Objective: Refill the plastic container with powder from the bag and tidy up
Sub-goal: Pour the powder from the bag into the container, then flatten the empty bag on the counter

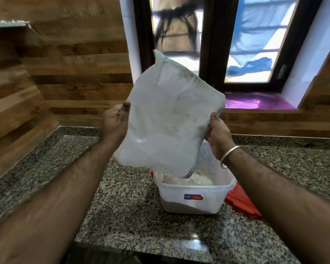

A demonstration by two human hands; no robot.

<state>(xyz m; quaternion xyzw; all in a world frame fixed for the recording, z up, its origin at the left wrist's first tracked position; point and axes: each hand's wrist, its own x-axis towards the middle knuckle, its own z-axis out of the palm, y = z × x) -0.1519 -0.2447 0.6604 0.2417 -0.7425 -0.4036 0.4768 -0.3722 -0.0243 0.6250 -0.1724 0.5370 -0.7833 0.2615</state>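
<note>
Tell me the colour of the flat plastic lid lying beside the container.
Orange-red, seen in the head view: the flat plastic lid lies right of the translucent container.

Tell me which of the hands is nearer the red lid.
Right. The right hand grips the bag's edge above the red lid; the left hand holds the bag's far side, beyond the container.

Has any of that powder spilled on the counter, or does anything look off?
No spill shows on the granite counter. The bag is tipped mouth-down over the plastic container. Its red lid lies partly under the container.
</note>
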